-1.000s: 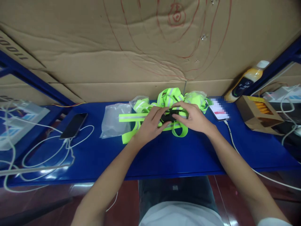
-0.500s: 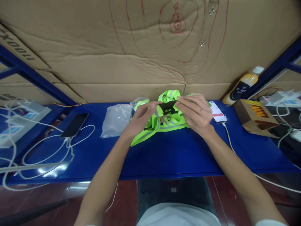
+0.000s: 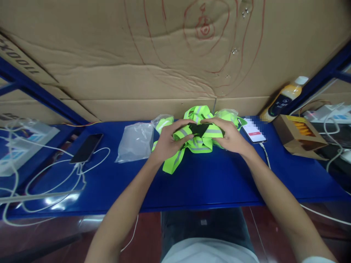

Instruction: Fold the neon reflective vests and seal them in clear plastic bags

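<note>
Between my two hands is a bunch of neon-yellow reflective strapping (image 3: pixel 201 146) with grey stripes and a black patch in its middle. My left hand (image 3: pixel 172 139) is closed around the left part, its thumb in front and its fingers behind. On the other side my right hand (image 3: pixel 229 134) grips the strapping near the black patch, some fingers hidden behind it. One loose end hangs down to the lower left. More neon-yellow strapping in clear plastic (image 3: pixel 227 114) lies behind my right hand, and another bundle (image 3: pixel 163 122) sits behind my left.
A clear plastic bag (image 3: pixel 135 141) lies left on the blue shelf (image 3: pixel 203 186). Farther left are a dark phone (image 3: pixel 87 148), white cables and a power strip (image 3: pixel 30 146). To the right are a lit phone (image 3: pixel 253 131), an open cardboard box (image 3: pixel 298 137) and a juice bottle (image 3: pixel 285 98). Cardboard (image 3: pixel 109 73) walls the back.
Both hands have turned and taken a fuller grip on the strapping, the black patch now flatter between them. A loose end has swung lower, and the bundle behind my right hand shows more.
</note>
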`<state>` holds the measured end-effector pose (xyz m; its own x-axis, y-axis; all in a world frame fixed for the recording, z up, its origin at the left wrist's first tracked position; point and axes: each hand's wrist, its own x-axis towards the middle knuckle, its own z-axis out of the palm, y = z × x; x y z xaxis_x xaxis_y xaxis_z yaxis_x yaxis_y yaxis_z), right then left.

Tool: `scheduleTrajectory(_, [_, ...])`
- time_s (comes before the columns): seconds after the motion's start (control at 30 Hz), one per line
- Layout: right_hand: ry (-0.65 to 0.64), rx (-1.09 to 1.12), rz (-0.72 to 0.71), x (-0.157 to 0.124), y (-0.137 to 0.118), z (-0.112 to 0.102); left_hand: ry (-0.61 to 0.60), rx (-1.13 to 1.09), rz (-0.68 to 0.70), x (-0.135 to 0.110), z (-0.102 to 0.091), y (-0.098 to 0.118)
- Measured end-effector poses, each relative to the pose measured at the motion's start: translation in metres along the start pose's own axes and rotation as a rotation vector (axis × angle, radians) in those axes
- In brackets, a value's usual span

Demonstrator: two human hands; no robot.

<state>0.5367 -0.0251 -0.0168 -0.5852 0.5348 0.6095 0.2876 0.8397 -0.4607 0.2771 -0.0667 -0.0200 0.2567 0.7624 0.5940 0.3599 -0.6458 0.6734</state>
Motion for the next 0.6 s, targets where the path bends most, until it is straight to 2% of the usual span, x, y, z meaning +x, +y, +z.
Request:
scheduleTrajectory(0.13, [0.012, 0.044, 0.036, -0.004, -0.002, -0.002, 0.021, 0.002, 0.013, -0.005, 0.012, -0.011])
scheduleTrajectory(0.23, [0.101, -0.017, -0.06, -0.009, -0.007, 0.0, 0.066, -0.044, -0.101, -0.008, 0.016, -0.02])
scheduleTrajectory(0.33, [0.164, -0.086, -0.183, -0.014, -0.009, 0.004, 0.051, -0.168, -0.24, -0.01, 0.015, -0.025])
scheduleTrajectory(0.47, [0.251, -0.203, -0.307, -0.016, -0.011, 0.014, 0.108, -0.422, -0.382, -0.011, 0.011, -0.018])
scheduleTrajectory(0.53, [0.251, -0.242, -0.341, -0.015, -0.012, 0.019, 0.122, -0.46, -0.429, -0.011, 0.007, -0.011])
scheduleTrajectory(0.6, [0.211, -0.262, -0.36, -0.013, -0.011, 0.022, 0.093, -0.423, -0.398, -0.009, 0.001, -0.005])
